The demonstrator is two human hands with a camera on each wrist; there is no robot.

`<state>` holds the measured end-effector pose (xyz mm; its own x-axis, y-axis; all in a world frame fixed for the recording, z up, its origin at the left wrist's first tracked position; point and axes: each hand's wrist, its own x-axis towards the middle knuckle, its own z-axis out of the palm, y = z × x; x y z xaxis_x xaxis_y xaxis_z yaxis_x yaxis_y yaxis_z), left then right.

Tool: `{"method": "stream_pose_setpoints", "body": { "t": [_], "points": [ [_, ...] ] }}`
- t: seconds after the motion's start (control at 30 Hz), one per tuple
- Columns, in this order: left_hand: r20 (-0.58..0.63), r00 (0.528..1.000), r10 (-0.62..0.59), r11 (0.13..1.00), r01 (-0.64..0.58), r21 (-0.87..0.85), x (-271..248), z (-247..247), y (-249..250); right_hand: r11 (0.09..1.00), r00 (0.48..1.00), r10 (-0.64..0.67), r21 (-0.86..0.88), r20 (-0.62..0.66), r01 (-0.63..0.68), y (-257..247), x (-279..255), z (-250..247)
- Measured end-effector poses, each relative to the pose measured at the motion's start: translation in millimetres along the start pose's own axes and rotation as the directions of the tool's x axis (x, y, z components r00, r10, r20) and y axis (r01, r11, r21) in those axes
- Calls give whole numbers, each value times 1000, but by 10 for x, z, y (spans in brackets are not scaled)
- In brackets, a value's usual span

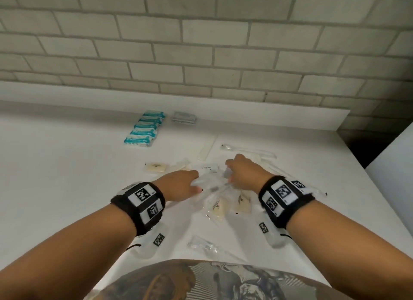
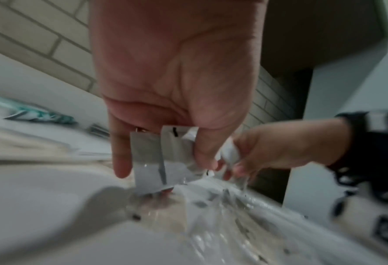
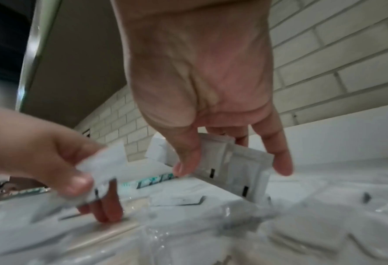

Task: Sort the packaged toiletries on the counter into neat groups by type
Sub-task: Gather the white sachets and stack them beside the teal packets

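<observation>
A clear packet [image 1: 202, 244] lay at the bottom centre of the head view, apart from the unsorted pile [image 1: 220, 197] mid-frame on the table [image 1: 67, 165]. Above the pile, the left hand [image 1: 178, 184] pinched flat white sachets [image 2: 159, 157] between thumb and fingers, little finger straight. The right hand [image 1: 244, 173], palm down, pinched a like stack [image 3: 229, 165] on edge, probably gathering one type. Teal packs [image 1: 144, 128] and a grey stack [image 1: 183, 117], upper centre, already stood in neat rows; much remained to sort.
</observation>
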<state>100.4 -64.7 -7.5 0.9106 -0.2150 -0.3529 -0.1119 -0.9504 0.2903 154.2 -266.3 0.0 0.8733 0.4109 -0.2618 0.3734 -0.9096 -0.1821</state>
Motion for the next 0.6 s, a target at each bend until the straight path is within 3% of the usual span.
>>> {"method": "stream_pose_setpoints", "body": {
  "t": [0.1, 0.17, 0.27, 0.4, 0.5, 0.6],
  "points": [
    [-106, 994, -36, 995, 25, -99, -45, -47, -184, 998, 998, -54, -27, 21, 55, -168, 290, 23],
    [-144, 986, -79, 995, 68, -78, -27, -96, -364, 996, 996, -75, -45, 38, 77, -270, 444, 68],
    [-62, 984, -167, 983, 171, 68, 24, -143, -667, 996, 996, -65, -56, 56, 69, -373, 591, 159],
    [-53, 987, -149, 988, 151, 29, 14, -99, -829, 996, 997, 37, -80, 65, -31, -443, 699, 210],
    [-84, 993, -85, 996, 84, -9, 10, -15, -800, 984, 980, 157, 64, 119, -166, -425, 725, 196],
    [-78, 993, -85, 966, 63, -252, 21, 19, -724, 963, 951, 241, 73, 196, -259, -368, 680, 175]
  ]
}}
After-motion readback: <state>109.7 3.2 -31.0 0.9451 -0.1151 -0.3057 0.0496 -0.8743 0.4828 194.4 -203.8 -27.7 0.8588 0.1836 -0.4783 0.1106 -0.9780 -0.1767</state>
